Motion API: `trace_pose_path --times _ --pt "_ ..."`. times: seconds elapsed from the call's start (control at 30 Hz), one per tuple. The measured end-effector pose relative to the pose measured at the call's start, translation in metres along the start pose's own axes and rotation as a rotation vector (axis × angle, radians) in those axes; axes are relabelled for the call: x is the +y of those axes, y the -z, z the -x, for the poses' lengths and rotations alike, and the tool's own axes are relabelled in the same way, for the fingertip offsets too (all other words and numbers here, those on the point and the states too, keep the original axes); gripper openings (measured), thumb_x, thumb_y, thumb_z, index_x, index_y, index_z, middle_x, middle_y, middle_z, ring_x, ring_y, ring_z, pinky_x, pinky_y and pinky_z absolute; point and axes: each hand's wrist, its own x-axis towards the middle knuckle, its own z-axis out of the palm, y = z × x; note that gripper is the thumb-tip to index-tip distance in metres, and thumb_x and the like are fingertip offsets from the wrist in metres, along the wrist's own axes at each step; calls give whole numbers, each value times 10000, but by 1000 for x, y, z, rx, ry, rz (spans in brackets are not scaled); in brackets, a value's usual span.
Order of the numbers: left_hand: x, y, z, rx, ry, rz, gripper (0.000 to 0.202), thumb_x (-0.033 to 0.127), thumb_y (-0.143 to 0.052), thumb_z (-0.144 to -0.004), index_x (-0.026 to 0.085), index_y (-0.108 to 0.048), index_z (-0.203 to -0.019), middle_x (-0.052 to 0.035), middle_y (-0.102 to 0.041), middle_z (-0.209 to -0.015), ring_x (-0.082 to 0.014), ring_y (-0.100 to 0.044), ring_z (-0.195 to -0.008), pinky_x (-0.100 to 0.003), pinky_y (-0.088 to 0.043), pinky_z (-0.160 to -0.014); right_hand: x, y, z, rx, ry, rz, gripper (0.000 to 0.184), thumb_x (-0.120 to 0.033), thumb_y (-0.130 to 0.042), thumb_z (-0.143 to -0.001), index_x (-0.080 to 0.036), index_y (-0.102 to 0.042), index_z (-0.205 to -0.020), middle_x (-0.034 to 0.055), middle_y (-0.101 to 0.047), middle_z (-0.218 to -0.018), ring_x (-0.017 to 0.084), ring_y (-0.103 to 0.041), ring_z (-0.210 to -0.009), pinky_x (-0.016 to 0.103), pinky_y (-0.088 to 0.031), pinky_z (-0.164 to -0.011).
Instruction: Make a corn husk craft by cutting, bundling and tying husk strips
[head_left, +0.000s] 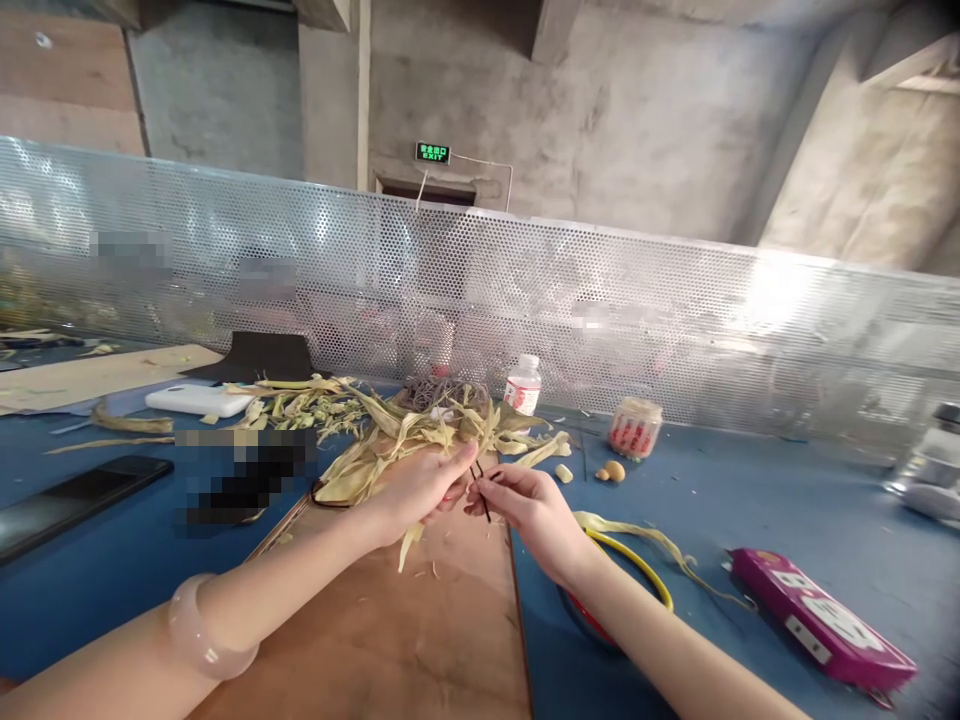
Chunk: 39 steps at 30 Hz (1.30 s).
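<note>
My left hand (431,487) is closed, thumb pressed against the bent fingers, with a thin dark cord (486,508) at its fingertips. Opposite it, my right hand (521,505) pinches the same cord between thumb and forefinger. The two hands almost touch above a brown board (405,630). A pale strip of dried corn husk (409,548) shows below my left hand; whether the fingers grip it is hidden. Just beyond the hands lies a heap of dried corn husks (367,455), with a tangle of dark greyish strands (442,393) behind it.
A white-capped bottle (523,386) and a clear jar with red marks (635,428) stand behind. Right are yellow and red rings (645,560) and a purple case (821,620). Left are a phone (82,505) and a white box (199,400). A perforated metal screen (660,330) closes the back.
</note>
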Motion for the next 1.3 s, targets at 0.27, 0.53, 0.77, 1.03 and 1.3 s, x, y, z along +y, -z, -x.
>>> trace_pose_path --times 0.27,0.53,0.77,1.03,1.3 --pt "0 7 -1 -252 60 368 504 576 -342 -868 177 -360 -560 78 -171 -474 -55 -75 -406 -254 -42 -425 -2 9 -5 106 2 -346 130 -250 -714 -700 -144 -665 -643 25 -641 -730 125 -579 -689 272 -453 -734" --pt "-1 8 -1 -307 77 377 495 542 -329 -883 169 -358 -559 73 -177 -492 -46 -82 -404 -251 -34 -430 -1 15 -8 129 -17 -528 82 -183 -701 -710 -134 -661 -659 4 -621 -714 75 -537 -610 267 -483 -756" --pt "1 6 0 -220 24 343 494 524 -366 -881 165 -353 -542 73 -203 -460 -42 -111 -393 -253 -46 -429 -2 14 -6 85 -49 -525 86 -175 -690 -714 -128 -656 -650 11 -623 -721 80 -545 -613 258 -485 -714" --pt "0 2 0 -123 -6 323 476 544 -402 -861 168 -382 -570 81 -195 -459 -43 -104 -399 -236 -53 -419 -1 6 -4 28 -84 -403 136 -234 -721 -693 -132 -652 -635 31 -631 -691 125 -576 -644 281 -467 -684" --pt "4 -2 0 134 -126 211 303 486 -530 -817 197 -474 -746 90 -234 -475 -68 -176 -422 -197 -123 -390 1 0 -2 28 -60 -379 152 -261 -718 -704 -147 -646 -632 23 -621 -700 122 -558 -642 302 -488 -724"
